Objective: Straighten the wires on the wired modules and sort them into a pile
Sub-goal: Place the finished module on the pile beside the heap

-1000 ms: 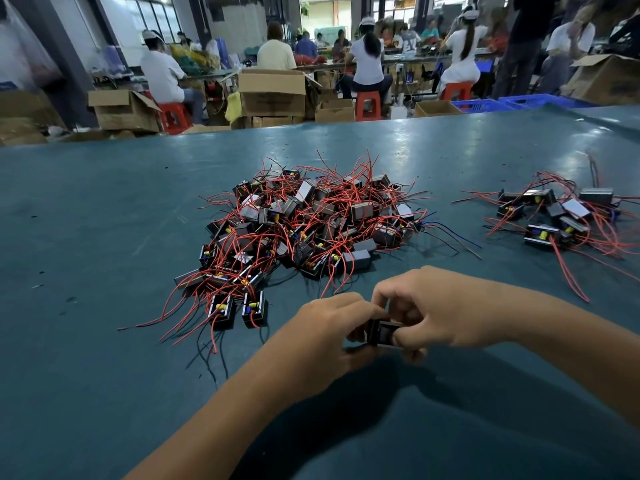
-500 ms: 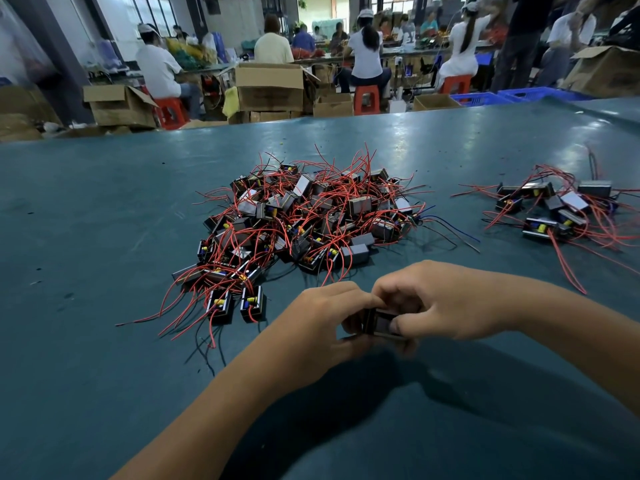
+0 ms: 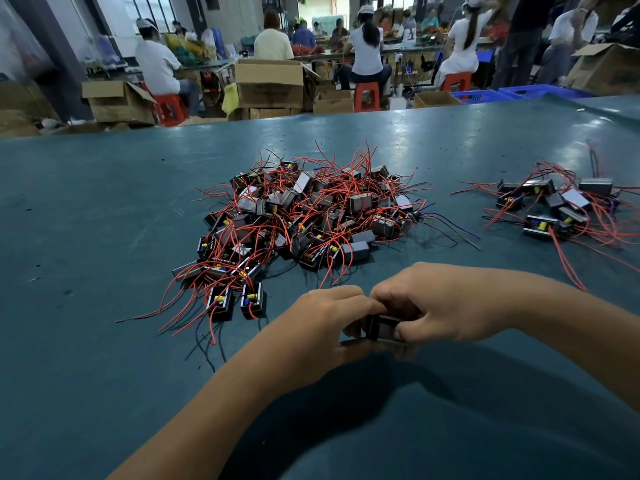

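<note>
A small black wired module (image 3: 382, 328) is held low over the table between both hands. My left hand (image 3: 322, 327) grips its left side with curled fingers, and my right hand (image 3: 446, 306) pinches its right side and top. Its wires are hidden behind my fingers. A big tangled heap of black modules with red wires (image 3: 304, 216) lies just beyond my hands at the middle of the table. A smaller pile of modules with red wires (image 3: 554, 209) lies at the right.
The teal table (image 3: 104, 237) spreads wide on all sides. Loose red and black wire ends (image 3: 194, 317) trail from the heap toward my left forearm. Beyond the far edge are cardboard boxes (image 3: 270, 81), red stools and several seated people.
Both hands keep the same module between them, its position barely different. The view has tilted slightly, so the piles sit a little higher in the frame.
</note>
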Demonstrator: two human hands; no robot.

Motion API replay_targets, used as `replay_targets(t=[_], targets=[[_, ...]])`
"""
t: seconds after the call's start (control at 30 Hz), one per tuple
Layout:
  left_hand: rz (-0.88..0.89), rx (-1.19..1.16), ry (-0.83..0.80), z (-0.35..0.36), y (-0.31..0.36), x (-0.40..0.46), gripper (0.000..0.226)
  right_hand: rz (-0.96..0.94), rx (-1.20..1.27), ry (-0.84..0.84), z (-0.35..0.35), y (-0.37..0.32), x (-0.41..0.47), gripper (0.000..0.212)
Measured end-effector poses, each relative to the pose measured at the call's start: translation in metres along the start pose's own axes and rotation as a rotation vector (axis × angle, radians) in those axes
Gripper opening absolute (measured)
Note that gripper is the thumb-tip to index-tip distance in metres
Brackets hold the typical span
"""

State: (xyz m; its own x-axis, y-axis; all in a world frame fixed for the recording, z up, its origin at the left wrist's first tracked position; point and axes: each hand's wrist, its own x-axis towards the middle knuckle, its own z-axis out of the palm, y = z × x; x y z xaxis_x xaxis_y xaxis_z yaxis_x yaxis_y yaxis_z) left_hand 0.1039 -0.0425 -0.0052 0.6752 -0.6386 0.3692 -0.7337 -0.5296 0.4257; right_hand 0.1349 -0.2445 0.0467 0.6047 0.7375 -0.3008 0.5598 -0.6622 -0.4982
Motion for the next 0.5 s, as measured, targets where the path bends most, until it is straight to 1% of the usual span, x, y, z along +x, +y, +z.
replay_targets(t=[0.17,0.23,0.37,0.5], targets=[[-0.006,0.001,0.009,0.002,-0.001,0.0,0.031,0.033,0.041,0.014,0.004,0.0,0.003,0.016],[-0.007,0.012,0.006,0.002,-0.001,0.0,0.03,0.044,0.03,0.04,0.007,0.0,0.006,0.017],[-0.008,0.062,0.004,0.002,0.001,-0.001,0.028,0.075,0.102,0.093,0.015,0.002,0.013,0.02],[-0.023,0.142,0.01,0.002,0.0,-0.001,0.028,0.095,0.153,0.219,0.022,0.005,0.017,0.022]])
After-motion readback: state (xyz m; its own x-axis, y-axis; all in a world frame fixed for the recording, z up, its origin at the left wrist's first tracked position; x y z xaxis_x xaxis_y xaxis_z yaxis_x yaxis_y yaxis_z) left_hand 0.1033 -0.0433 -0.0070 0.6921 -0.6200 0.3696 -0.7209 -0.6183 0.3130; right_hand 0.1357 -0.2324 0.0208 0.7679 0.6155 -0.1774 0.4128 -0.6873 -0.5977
